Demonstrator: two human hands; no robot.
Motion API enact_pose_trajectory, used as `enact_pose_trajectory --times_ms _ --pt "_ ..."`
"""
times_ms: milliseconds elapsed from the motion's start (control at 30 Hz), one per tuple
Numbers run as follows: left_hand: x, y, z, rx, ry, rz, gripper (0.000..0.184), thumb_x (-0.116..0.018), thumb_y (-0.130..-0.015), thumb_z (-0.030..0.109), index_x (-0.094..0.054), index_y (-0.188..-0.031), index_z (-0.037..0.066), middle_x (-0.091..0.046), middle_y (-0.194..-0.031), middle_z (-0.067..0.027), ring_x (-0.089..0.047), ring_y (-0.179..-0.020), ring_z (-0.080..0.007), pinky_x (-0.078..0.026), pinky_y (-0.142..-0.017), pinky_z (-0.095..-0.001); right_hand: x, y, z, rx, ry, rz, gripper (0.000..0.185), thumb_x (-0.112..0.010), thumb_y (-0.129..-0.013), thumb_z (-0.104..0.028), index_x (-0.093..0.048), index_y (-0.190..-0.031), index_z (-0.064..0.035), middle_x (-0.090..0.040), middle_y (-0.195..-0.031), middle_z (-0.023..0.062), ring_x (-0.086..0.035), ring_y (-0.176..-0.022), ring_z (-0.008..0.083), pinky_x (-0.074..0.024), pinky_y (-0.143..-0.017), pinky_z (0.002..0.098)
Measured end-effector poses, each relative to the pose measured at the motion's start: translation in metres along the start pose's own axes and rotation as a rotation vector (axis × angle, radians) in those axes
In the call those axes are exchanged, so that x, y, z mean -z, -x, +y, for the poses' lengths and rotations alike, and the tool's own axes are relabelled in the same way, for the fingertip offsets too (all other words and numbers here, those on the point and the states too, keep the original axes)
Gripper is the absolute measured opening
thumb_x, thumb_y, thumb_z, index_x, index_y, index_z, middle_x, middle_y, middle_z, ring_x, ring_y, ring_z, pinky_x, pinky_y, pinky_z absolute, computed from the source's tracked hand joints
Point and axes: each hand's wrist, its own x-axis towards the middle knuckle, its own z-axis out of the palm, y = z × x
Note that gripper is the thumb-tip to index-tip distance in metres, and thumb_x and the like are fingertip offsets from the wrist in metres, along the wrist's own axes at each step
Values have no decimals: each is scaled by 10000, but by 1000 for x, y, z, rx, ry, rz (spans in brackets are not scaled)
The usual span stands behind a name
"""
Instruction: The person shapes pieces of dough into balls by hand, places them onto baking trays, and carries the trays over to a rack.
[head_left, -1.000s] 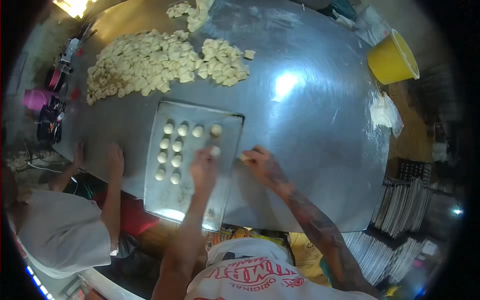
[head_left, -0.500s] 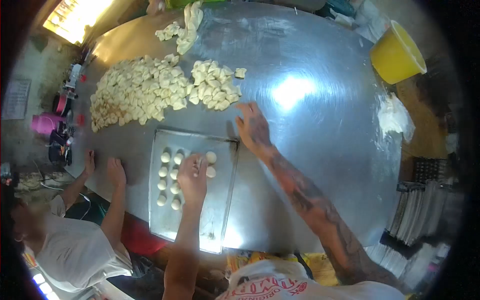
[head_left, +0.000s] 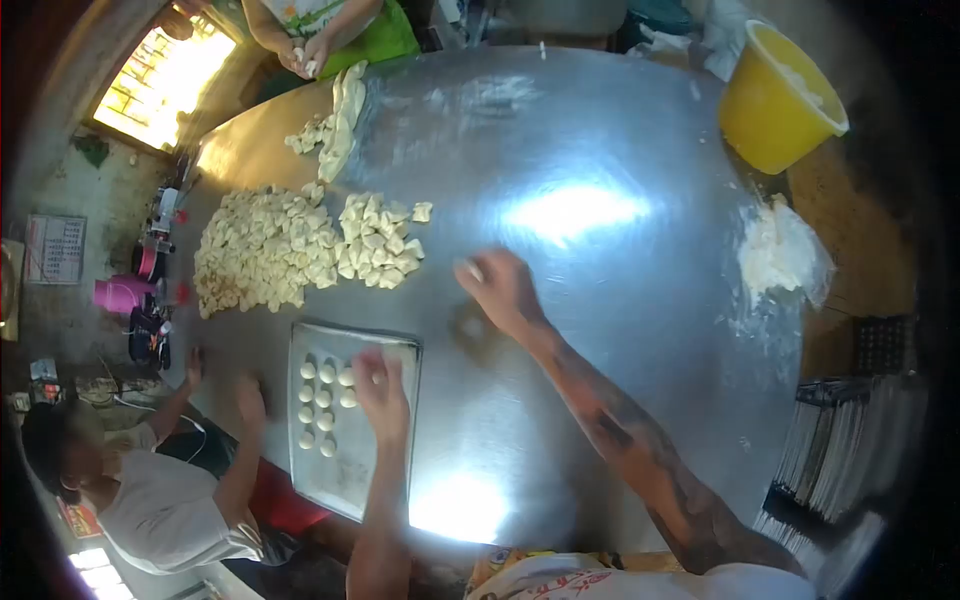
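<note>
My left hand [head_left: 382,398] is over the right part of a metal tray [head_left: 350,490], its fingers smeared by motion. Round dough balls [head_left: 326,398] sit in rows on the tray, some near or under that hand. My right hand [head_left: 503,292] hovers above the steel table to the right of the tray. Its fingers are curled together, with something small and pale at the tips that I cannot make out. Beyond the tray lie a smaller heap of cut dough pieces [head_left: 377,243] and a larger heap [head_left: 265,250].
Dough strip [head_left: 342,120] at the table's [head_left: 640,370] far side. Yellow bucket [head_left: 770,110] and floury plastic [head_left: 780,250] at right. A co-worker [head_left: 160,500] at left has both hands by the edge; another person [head_left: 340,25] at the far edge holds something pale. Stacked trays [head_left: 830,450] stand lower right.
The view has swung up and left, showing the far person. My right hand has gone from beside the tray to near the dough pieces, then back from them, its fingers now curled.
</note>
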Motion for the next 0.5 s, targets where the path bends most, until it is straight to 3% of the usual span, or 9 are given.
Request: enact_pose_trajectory --times_ms 33,67,100,133,167,200,267,400,500 --pt "7 45 14 146 146 -59 112 -644 -1059 85 -541 -1061 43 -523 -963 2 -508 -890 -113 -473 -806 -272 38 50 9 -131 66 -124 369 -755 -955 -353 -622 -840 -29 -609 -793 183 -623 -784 375 -485 -707 481" --pt "13 92 -5 114 99 -72 115 -648 -1048 83 -543 -1057 38 -548 -954 -38 -531 -889 -160 -474 -829 -315 73 111 14 -147 182 -144 396 -738 -971 -374 -594 -814 -40 -598 -783 176 -603 -729 374 -471 -671 484" --pt "30 137 -14 177 -220 -194 244 -655 -1061 187 -544 -1143 -14 -584 -1016 -111 -575 -947 -208 -481 -844 -355 103 178 8 -253 245 -160 372 -699 -999 -361 -605 -815 -51 -605 -797 189 -609 -730 392 -479 -666 483" --pt "46 177 -9 -5 -483 -320 236 -599 -1081 197 -545 -1163 -17 -604 -1077 -209 -583 -1017 -347 -476 -897 -447 133 246 2 -233 371 -178 336 -657 -1025 -335 -614 -836 -60 -621 -814 190 -621 -754 411 -492 -683 489" --pt "64 213 -7 -39 -524 -466 209 -542 -1076 150 -548 -1195 -22 -608 -1136 -276 -555 -1073 -452 -451 -932 -531 160 312 -6 -226 427 -217 254 -651 -1014 -298 -644 -901 -71 -633 -825 192 -628 -765 424 -501 -688 492" --pt "82 240 -10 -137 -515 -560 212 -547 -1060 124 -549 -1213 -22 -613 -1154 -273 -555 -1073 -453 -446 -932 -544 185 380 0 -265 455 -411 198 -683 -971 -283 -670 -995 -88 -650 -895 168 -647 -846 395 -498 -740 491" --pt "121 286 -31 -293 -493 -690 295 -573 -956 19 -565 -1248 -19 -600 -1201 -260 -545 -1097 -461 -430 -949 -569 212 476 -31 76 692 -435 201 -658 -923 -142 -661 -1120 -100 -600 -957 153 -592 -887 374 -459 -802 486" --pt "101 257 -73 -581 -598 -658 501 -609 -777 -26 -608 -1274 38 -554 -1200 -246 -537 -1107 -439 -436 -935 -570 193 481 -13 19 899 -212 347 -687 -860 -113 -650 -1205 -102 -599 -1127 154 -582 -996 378 -415 -928 533" --pt "43 217 -38 -506 -522 -498 436 -625 -804 9 -638 -1234 78 -577 -1161 -215 -548 -1124 -430 -445 -928 -553 149 427 -5 43 904 54 338 -628 -865 -65 -644 -1202 -70 -588 -1116 207 -574 -989 403 -432 -908 534"
